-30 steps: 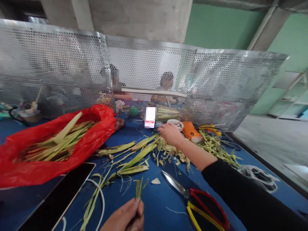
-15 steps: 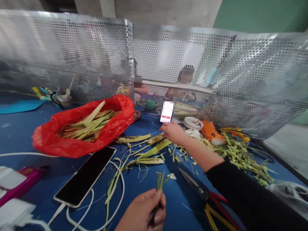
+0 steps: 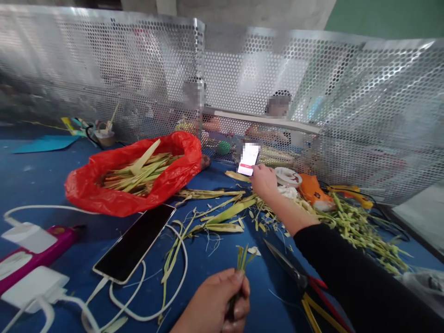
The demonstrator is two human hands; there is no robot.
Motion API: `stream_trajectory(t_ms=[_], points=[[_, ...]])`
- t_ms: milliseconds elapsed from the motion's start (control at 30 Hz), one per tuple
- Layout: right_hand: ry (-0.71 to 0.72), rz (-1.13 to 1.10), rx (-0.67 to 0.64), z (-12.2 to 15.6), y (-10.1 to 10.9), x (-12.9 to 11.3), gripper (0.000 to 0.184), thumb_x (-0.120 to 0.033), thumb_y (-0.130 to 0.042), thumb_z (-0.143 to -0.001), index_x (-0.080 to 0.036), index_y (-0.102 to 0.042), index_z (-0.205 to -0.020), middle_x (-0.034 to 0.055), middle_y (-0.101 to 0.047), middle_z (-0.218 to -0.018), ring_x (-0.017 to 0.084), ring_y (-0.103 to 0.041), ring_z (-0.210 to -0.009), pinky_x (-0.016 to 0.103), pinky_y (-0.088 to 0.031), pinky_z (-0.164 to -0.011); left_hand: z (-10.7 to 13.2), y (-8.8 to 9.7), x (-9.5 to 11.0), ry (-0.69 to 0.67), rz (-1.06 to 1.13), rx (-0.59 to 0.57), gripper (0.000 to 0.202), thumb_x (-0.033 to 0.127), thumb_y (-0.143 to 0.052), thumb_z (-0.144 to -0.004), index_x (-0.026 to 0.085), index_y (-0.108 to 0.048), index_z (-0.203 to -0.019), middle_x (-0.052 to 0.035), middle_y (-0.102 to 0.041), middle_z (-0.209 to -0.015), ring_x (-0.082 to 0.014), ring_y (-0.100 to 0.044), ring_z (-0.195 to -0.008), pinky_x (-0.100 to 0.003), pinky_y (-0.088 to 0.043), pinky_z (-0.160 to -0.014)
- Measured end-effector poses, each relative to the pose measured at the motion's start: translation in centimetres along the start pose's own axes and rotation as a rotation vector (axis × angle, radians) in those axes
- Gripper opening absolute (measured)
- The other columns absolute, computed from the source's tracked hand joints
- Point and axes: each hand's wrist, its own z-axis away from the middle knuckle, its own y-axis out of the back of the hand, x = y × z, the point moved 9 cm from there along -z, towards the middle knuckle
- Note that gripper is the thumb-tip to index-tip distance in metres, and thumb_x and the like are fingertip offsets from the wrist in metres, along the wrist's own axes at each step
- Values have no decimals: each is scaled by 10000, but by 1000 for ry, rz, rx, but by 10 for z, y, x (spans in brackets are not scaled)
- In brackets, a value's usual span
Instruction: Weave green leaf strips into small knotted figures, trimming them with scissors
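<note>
My left hand [image 3: 220,300], low in the middle, is closed round a small bunch of green leaf strips [image 3: 242,259], whose tips stick up past the thumb. My right hand [image 3: 265,181] reaches far forward, its fingertips at the lower right corner of a lit phone [image 3: 248,159]. A pale dry leaf piece [image 3: 238,176] lies just left of these fingers; whether they grip the leaf or the phone is hidden. Between the hands are loose leaf strips [image 3: 225,216] on the blue table. Scissors [image 3: 289,268] with red and yellow handles lie under my right forearm.
A red plastic bag [image 3: 81,187] of leaf strips stands left, beside a dark phone [image 3: 137,245] on a white cable. A purple power strip [image 3: 57,247] holds chargers. Right are a tape roll [image 3: 287,177], orange packet [image 3: 314,192] and green scraps [image 3: 367,236]. Behind the mesh screen [image 3: 138,60] sit people.
My right hand has moved slightly forward, to the phone's lower right corner. A dry leaf piece now lies farther forward, below the phone. My left hand keeps its bunch; the view has shifted.
</note>
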Motion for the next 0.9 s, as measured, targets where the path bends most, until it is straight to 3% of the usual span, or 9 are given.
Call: stream_trajectory(t_ms=[67,233,300,467,633,733,833,900], points=[[41,-23,-4,2,2,-13,326,-178,-425,-913,-75,-611,-1159,224,-617,-1161,309,-553,-1082,373,-298,-870,1,0,-1,3,-8,1,404,543,-569,-783,205,-421,-617,79,-338,-385,-41,-180,-341,-182,-111,-407],[355,-134,-214,13,-19,-61,121,-225,-617,-815,-249,-716,-878,14,-723,-935,171,-631,-890,248,-336,-759,6,-4,3,-8,-2,-25,399,538,-580,-771,201,-426,-622,78,-353,-392,-37,-196,-344,-180,-120,-412],[404,-148,-264,17,-27,-69,91,-202,-647,-783,-237,-719,-825,15,-732,-902,176,-639,-874,251,-336,-741,7,-5,3,-10,7,-22,386,526,-570,-779,199,-428,-629,78,-358,-397,-35,-192,-347,-180,-115,-416],[421,-174,-257,24,-26,-67,157,-125,-549,-842,-179,-696,-861,67,-731,-912,185,-639,-842,270,-342,-742,10,-8,4,-9,0,-40,374,520,-573,-769,197,-437,-639,85,-354,-395,-34,-195,-343,-190,-102,-421],[433,-219,-225,31,-16,-63,229,-246,-456,-948,-245,-681,-992,12,-724,-982,158,-634,-875,245,-364,-782,20,-16,14,-46,3,-56,409,548,-667,-663,189,-473,-656,97,-373,-420,-18,-174,-334,-208,-81,-418],[353,-195,-193,27,-19,-56,294,-271,-399,-970,-228,-680,-1047,57,-695,-1052,182,-631,-911,254,-381,-752,19,-17,12,-36,-7,-59,450,586,-687,-617,192,-472,-646,99,-373,-410,-18,-185,-325,-213,-86,-416],[276,-152,-163,19,-24,-51,264,-217,-464,-921,-179,-671,-1081,122,-668,-1083,232,-617,-957,288,-379,-750,12,-13,8,-31,-27,-58,497,639,-682,-577,205,-442,-616,97,-349,-377,-32,-213,-321,-207,-100,-415],[293,-138,-180,16,-27,-55,198,-188,-543,-864,-193,-699,-987,106,-684,-1023,235,-617,-955,290,-370,-763,8,-9,7,-32,-27,-55,502,641,-681,-573,209,-429,-612,97,-347,-376,-33,-205,-324,-200,-95,-415]])
